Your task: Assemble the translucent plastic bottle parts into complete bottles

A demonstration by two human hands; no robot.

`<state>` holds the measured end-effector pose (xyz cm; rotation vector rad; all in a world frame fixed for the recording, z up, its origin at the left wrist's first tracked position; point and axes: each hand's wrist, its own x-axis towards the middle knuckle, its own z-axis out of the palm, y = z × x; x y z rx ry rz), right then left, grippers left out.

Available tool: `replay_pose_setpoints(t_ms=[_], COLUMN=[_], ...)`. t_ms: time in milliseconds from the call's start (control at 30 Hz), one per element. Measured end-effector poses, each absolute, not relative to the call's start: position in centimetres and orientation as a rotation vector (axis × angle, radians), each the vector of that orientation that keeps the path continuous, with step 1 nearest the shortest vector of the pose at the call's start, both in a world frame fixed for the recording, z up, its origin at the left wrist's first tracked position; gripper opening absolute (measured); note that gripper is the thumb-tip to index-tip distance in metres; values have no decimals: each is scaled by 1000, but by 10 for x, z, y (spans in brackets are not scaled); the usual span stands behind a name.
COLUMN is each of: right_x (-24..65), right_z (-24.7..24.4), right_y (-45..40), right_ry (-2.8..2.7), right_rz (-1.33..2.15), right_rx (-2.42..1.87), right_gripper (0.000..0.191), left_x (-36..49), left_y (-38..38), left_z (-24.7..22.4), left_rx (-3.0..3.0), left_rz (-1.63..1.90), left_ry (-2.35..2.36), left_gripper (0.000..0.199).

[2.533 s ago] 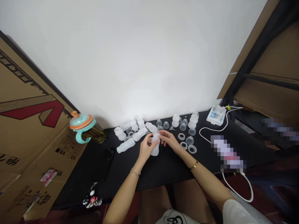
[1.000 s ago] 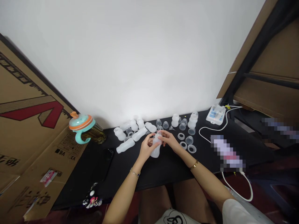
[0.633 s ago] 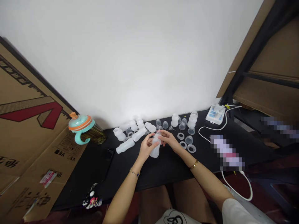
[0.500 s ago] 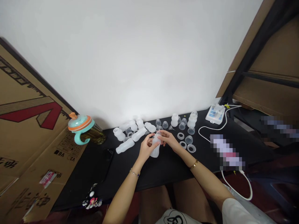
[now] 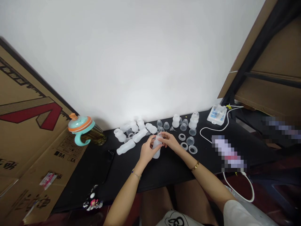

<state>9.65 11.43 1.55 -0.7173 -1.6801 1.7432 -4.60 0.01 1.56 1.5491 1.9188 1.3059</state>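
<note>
A frosted white bottle (image 5: pixel 156 152) stands upright near the middle of the black table (image 5: pixel 164 171). My left hand (image 5: pixel 148 149) is wrapped round its body from the left. At the bottle's top, the fingers of my right hand (image 5: pixel 169 141) are closed on a clear nipple and ring (image 5: pixel 160 135), partly hidden by the fingers. Several white bottles (image 5: pixel 126 147) lie or stand to the left, behind my left hand. Clear dome caps (image 5: pixel 190 141) and flat rings (image 5: pixel 192 149) are spread to the right of my right hand.
A teal-lidded drinking cup (image 5: pixel 82 128) stands at the left beside a large cardboard box (image 5: pixel 30 131). A dark phone (image 5: pixel 107 164) with a charm (image 5: pixel 92 203) lies left of the hands. A white power strip (image 5: pixel 216 115) with a cable sits back right.
Both hands remain at the bottle. My left hand has turned slightly round it, and the fingers of my right hand have shifted a little at the top.
</note>
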Motion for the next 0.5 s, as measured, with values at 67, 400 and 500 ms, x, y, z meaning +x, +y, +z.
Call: replay_pose_setpoints(t_ms=[67, 400, 500], right_x=[97, 101, 101], right_z=[16, 27, 28], right_y=[114, 109, 109], right_ry=[-1687, -1543, -1498], right_rz=[1733, 1857, 1896], right_rx=[-705, -662, -671], right_gripper=[50, 47, 46], left_x=[-46, -48, -49], left_y=[1, 5, 3], left_z=[16, 23, 25], left_rx=[1473, 1001, 939], left_rz=[1345, 1433, 1466], left_ry=[1854, 1360, 1332], left_gripper=[60, 67, 64])
